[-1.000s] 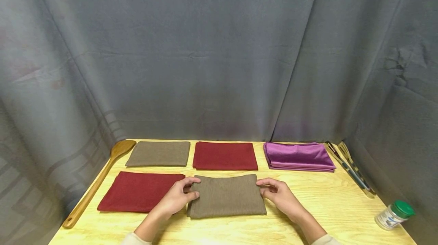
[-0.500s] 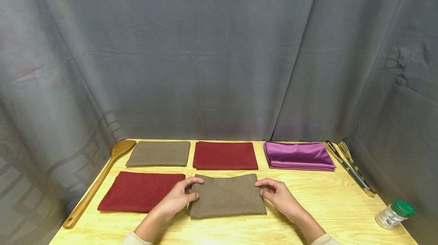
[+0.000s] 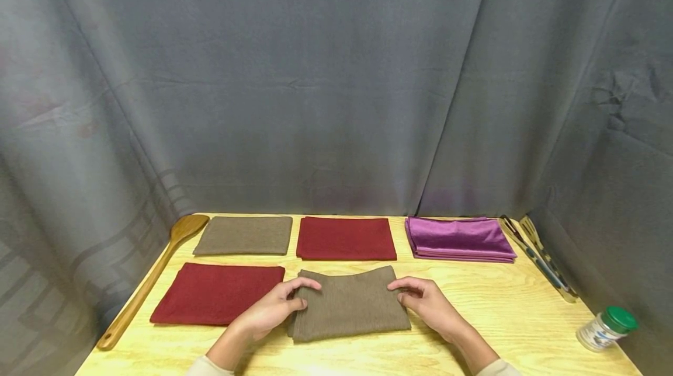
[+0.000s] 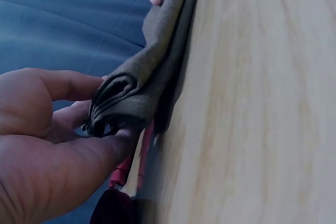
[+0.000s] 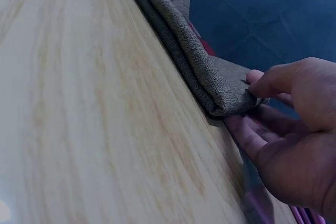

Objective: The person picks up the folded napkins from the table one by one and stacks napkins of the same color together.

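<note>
A folded grey-brown cloth lies at the front middle of the table, its layers stacked. My left hand holds its left edge, index finger reaching over the top. In the left wrist view the thumb and fingers pinch the rolled, layered end of the cloth. On the opposite side my right hand grips the right edge. Seen from the right wrist, its fingers close round the cloth's corner, with some fingertips tucked beneath.
Left of the cloth lies a folded red cloth. Behind are another grey-brown cloth, a red one and a shiny purple one. A wooden spoon borders the left; tongs and a green-lidded jar stand right.
The left index finger has slid inward over the cloth, and the right fingertips have come slightly left. The cloth's near left corner has shifted a little toward me. Other things stay put.
</note>
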The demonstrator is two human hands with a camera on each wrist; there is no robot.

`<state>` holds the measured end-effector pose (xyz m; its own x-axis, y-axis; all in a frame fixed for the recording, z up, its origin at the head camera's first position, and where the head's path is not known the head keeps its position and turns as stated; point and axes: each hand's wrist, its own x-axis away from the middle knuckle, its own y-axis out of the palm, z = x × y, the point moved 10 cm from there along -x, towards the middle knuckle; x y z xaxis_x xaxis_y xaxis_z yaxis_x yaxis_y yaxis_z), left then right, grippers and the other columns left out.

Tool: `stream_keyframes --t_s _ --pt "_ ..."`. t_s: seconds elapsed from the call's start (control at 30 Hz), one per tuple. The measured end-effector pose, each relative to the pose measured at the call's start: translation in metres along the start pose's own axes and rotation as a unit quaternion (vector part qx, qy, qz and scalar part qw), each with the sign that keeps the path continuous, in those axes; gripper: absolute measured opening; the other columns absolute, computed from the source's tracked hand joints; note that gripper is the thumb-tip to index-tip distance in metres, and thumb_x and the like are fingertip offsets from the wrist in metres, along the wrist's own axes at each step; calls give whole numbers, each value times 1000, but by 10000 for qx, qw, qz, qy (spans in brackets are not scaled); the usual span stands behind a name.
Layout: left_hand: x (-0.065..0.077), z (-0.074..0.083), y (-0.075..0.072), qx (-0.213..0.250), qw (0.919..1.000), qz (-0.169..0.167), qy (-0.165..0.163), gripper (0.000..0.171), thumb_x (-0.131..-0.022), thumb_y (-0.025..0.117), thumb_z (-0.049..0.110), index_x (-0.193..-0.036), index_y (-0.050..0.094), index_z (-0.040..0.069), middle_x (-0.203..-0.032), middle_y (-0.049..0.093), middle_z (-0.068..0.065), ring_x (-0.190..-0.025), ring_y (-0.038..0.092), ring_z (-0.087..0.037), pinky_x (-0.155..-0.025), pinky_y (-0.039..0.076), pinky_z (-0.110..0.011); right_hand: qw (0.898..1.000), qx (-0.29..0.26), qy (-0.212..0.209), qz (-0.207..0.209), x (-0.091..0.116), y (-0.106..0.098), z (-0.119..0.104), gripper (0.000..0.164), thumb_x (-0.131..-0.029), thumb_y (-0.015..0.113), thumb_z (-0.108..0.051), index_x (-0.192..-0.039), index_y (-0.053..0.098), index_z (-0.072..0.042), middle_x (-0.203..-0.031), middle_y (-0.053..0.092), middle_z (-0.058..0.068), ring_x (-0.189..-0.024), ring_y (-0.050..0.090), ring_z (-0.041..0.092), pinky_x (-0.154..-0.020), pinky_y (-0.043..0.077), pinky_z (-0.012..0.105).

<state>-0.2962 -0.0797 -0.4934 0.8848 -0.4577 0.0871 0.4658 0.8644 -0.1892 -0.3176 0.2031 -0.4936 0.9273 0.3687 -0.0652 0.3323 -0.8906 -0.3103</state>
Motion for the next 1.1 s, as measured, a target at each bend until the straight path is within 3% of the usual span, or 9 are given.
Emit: stream_keyframes --t_s 0.37,0.53,0.73,0.9,1.1 --pt "1 2 1 -320 9994 -76 84 37 -96 57 0 -132 64 6 -136 56 -18 -107 48 -21 -84 46 -26 9989 21 29 -458 1 7 2 32 -99 63 -5 -130 66 4 -132 63 30 -96 62 0 -84 53 17" --pt "2 5 -4 -304 9994 -9 137 35 -94 61 0 -128 66 5 -118 64 -17 -94 57 -16 -77 50 -25 9989 4 103 -461 0 5 6 32 -99 64 -7 -130 66 2 -134 63 28 -98 63 0 -86 53 18" --pt "3 7 -15 -37 9997 245 20 36 -94 66 3 -130 64 4 -94 57 -2 -74 49 -7 -65 45 -21 9992 -56 107 -394 0 0 4 34 -99 66 -11 -131 66 0 -140 61 27 -111 63 -1 -91 51 18" --pt "3 8 -22 -56 9984 554 22 37 -92 70 4 -128 65 4 -98 51 -2 -68 43 -5 -61 41 -19 9993 -105 46 -357 1 -1 2 34 -99 66 -12 -130 66 0 -142 60 27 -114 60 -3 -92 51 18" --pt "2 6 -31 -64 9949 1004 -65 43 -89 74 4 -130 64 9 -113 47 -11 -79 50 -11 -65 47 -22 9996 -121 -130 -241 1 -2 -1 34 -99 66 -10 -130 66 2 -140 59 30 -108 63 -1 -88 54 19"
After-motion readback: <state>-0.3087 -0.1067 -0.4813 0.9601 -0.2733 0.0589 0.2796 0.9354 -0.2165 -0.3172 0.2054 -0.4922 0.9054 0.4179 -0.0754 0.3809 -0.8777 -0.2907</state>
